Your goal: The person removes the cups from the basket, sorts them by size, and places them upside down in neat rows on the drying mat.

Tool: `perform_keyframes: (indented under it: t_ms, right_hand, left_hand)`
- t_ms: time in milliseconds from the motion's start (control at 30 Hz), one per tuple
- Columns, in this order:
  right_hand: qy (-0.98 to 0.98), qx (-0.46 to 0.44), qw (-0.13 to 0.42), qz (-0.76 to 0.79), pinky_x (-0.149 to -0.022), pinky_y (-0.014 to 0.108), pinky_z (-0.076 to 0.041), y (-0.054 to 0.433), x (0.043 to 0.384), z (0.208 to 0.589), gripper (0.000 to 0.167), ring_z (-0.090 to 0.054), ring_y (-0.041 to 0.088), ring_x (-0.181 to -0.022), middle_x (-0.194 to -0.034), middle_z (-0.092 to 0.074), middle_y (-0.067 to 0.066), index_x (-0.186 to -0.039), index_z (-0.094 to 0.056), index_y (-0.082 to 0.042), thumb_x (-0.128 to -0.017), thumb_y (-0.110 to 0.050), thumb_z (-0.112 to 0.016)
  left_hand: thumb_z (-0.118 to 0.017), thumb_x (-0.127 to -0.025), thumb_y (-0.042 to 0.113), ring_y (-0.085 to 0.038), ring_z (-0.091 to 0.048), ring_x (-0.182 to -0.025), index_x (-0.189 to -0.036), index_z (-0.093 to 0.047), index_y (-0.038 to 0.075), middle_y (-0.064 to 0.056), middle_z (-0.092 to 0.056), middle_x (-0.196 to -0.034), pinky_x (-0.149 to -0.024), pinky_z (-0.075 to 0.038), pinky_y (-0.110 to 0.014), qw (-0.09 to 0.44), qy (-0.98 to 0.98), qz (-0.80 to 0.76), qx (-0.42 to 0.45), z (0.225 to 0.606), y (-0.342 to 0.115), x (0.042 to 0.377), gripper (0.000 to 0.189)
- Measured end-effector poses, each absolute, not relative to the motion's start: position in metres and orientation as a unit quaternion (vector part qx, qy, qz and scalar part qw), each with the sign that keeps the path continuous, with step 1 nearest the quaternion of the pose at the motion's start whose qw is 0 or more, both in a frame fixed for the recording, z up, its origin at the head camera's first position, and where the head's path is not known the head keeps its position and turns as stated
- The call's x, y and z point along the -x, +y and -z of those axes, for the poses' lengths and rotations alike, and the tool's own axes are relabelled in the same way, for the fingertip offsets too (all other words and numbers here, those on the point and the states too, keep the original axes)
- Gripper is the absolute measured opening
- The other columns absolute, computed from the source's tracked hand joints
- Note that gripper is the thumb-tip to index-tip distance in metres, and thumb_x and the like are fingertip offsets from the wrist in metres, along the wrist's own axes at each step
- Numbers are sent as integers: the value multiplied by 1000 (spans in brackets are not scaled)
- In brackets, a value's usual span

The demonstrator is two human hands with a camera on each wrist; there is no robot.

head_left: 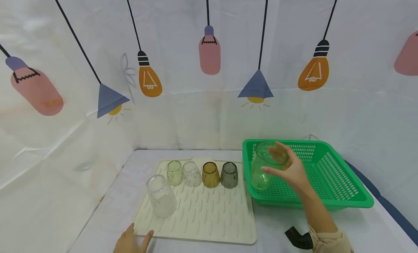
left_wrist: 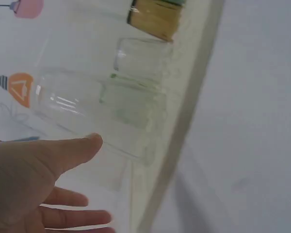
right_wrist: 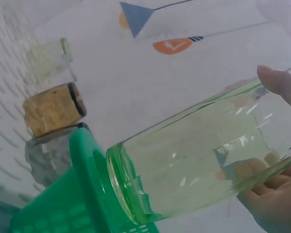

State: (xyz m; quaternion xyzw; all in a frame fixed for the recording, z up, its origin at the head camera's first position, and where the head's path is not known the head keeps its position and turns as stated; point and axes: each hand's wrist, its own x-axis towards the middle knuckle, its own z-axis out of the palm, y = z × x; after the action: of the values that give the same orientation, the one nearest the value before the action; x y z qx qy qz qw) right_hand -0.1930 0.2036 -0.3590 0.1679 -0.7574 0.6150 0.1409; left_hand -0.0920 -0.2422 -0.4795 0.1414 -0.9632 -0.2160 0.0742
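Observation:
My right hand [head_left: 295, 172] grips a tall, light green glass [head_left: 263, 173] near its upper end, over the left side of a green plastic basket [head_left: 346, 202]. In the right wrist view the thumb and fingers lie on opposite sides of this glass [right_wrist: 184, 170]. My left hand [head_left: 130, 242] holds nothing; its fingers are spread near the front left corner of a cream drying mat [head_left: 209, 224]. Nearest to it stands a tall clear glass [head_left: 162, 198] on the mat. The left wrist view shows the thumb just beside that tall clear glass [left_wrist: 72, 99], contact unclear.
Along the back of the mat stand short glasses in a row: pale green [head_left: 175, 173], clear [head_left: 192, 174], amber [head_left: 210, 175] and grey [head_left: 229, 175]. The basket sits right of the mat, its rim above mat level. A patterned white curtain [head_left: 183, 118] hangs behind the table.

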Motion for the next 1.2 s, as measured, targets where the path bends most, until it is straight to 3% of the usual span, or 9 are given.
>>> perform_keyframes:
  t_ms: [67, 133, 233, 333, 533, 700, 1033, 1200]
  right_hand:
    - [-747, -192, 146, -619, -94, 13, -42, 199, 189, 359, 81, -52, 0, -115, -127, -55, 0, -142, -29, 1, -75, 8, -73]
    - [-736, -210, 146, -627, -92, 14, -45, 195, 186, 360, 81, -53, 0, -115, -126, -56, -3, -142, -31, 0, -74, 10, -73]
    - [-719, -234, 141, -639, -90, 17, -47, 187, 181, 362, 80, -53, 2, -116, -127, -57, -4, -141, -31, 3, -73, 13, -72]
    - [-701, -261, 133, -651, -91, 19, -47, 180, 177, 364, 80, -53, 4, -118, -129, -56, -2, -141, -30, 6, -72, 15, -71]
    - [-659, -325, 114, -668, -96, 21, -44, 167, 170, 369, 79, -52, 8, -121, -132, -55, 4, -140, -29, 9, -72, 17, -69]
    - [-648, -343, 105, -672, -98, 22, -44, 157, 161, 374, 81, -51, 12, -123, -132, -53, 10, -140, -29, 9, -71, 18, -70]
    - [-683, -334, 102, -642, -98, 23, -43, 135, 143, 383, 87, -51, 16, -121, -128, -50, 28, -141, -32, 3, -66, 12, -77]
    - [-713, -311, 96, -621, -97, 24, -44, 125, 137, 388, 90, -51, 15, -120, -129, -52, 22, -142, -34, -7, -67, 3, -81]
  left_hand:
    - [-70, -81, 41, -41, -65, -75, -110, -53, -19, -29, -65, -87, -66, -55, -47, 96, -959, 236, -125, 464, -236, 90, 69]
    - [-72, -81, 35, -27, -66, -65, -105, -60, -13, -15, -69, -79, -57, -55, -36, 130, -946, 278, -102, 451, -228, 90, 55]
    - [-74, -81, 27, -14, -64, -62, -102, -65, -7, -6, -69, -78, -52, -52, -23, 175, -925, 332, -59, 439, -213, 92, 40]
    - [-76, -79, 20, -9, -63, -63, -103, -65, -4, -4, -68, -80, -51, -50, -19, 207, -908, 365, 0, 434, -200, 97, 36]
    - [-76, -79, 17, -8, -63, -74, -108, -64, 1, 1, -68, -88, -58, -53, -24, 213, -878, 416, 107, 421, -172, 103, 36]
    - [-75, -80, 14, -7, -62, -84, -116, -62, 5, 4, -67, -96, -64, -55, -27, 177, -836, 496, 152, 408, -144, 110, 39]
    - [-71, -84, 11, -17, -59, -105, -135, -46, 10, -7, -60, -118, -79, -55, -34, 105, -769, 569, 271, 385, -103, 122, 57]
    - [-71, -84, 15, -24, -56, -110, -139, -41, 8, -7, -56, -126, -83, -53, -34, 82, -767, 565, 293, 376, -87, 126, 63]
